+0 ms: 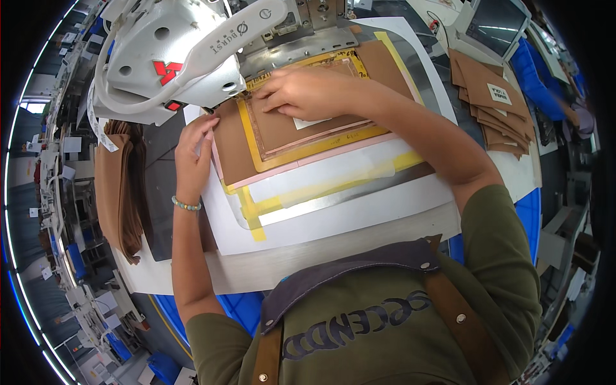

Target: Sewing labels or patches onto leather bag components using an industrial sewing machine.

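A brown fabric panel [231, 151] lies under the head of a white sewing machine [144, 61]. On top of it rests a yellow rectangular frame [327, 142], with more brown fabric and part of a white label [312, 122] inside. My right hand [311, 93] reaches across the frame, its fingers bent but apart, touching the fabric beside the label near the machine head. My left hand [194, 151] is at the panel's left edge, thumb and fingers apart, fingertips by the machine head. My right hand partly covers the label.
Folded brown fabric pieces [115, 192] hang at the table's left. Brown pieces with a white label [494, 112] are piled at right, near a screen [497, 27] and a blue bin [538, 80]. Beneath the panel lies a white sheet [346, 224] with yellow tape [256, 226].
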`<state>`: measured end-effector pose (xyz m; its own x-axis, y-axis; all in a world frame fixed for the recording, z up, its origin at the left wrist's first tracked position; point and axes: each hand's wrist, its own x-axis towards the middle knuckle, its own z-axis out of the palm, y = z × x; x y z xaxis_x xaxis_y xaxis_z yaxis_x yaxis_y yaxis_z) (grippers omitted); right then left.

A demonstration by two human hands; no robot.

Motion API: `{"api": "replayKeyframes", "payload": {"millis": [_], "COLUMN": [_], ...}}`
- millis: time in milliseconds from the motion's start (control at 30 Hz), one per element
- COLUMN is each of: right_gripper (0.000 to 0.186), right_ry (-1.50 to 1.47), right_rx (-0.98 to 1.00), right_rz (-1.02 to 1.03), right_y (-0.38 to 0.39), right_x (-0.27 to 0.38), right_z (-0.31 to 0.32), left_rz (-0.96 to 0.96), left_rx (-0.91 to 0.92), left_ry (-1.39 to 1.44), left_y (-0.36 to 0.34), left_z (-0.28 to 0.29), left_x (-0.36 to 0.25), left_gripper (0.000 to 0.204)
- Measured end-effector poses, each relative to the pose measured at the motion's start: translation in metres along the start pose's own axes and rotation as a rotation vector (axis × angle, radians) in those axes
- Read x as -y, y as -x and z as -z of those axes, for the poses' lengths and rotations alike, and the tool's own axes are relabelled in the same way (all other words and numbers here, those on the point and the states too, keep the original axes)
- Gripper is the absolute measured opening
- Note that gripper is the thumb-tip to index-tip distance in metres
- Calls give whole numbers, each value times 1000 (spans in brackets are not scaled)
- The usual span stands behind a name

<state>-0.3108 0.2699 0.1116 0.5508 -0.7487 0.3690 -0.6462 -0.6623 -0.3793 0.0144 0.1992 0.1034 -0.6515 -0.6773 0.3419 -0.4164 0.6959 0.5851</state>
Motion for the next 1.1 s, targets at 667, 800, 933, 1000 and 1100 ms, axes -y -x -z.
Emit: {"api": "replayKeyframes", "payload": {"millis": [667, 800, 933, 1000, 1100], "right_gripper": [41, 37, 38, 39, 40], "right_ry": [651, 685, 683, 663, 625], "right_rx": [8, 14, -27, 12, 40], "right_rz": [-286, -298, -253, -273, -290], "right_y": [119, 114, 112, 109, 104], "right_x": [19, 20, 19, 19, 18], "right_z": [33, 30, 30, 31, 34], "left_rz": [-307, -295, -267, -306, -308], "left_rx": [314, 257, 264, 193, 207], "left_ry": [-378, -453, -484, -468, -494], "left_y": [-23, -19, -15, -15, -15], "left_z": [-71, -69, -67, -68, -68], "left_x": [-88, -85, -80, -78, -76], "left_gripper": [54, 57, 57, 55, 55]}}
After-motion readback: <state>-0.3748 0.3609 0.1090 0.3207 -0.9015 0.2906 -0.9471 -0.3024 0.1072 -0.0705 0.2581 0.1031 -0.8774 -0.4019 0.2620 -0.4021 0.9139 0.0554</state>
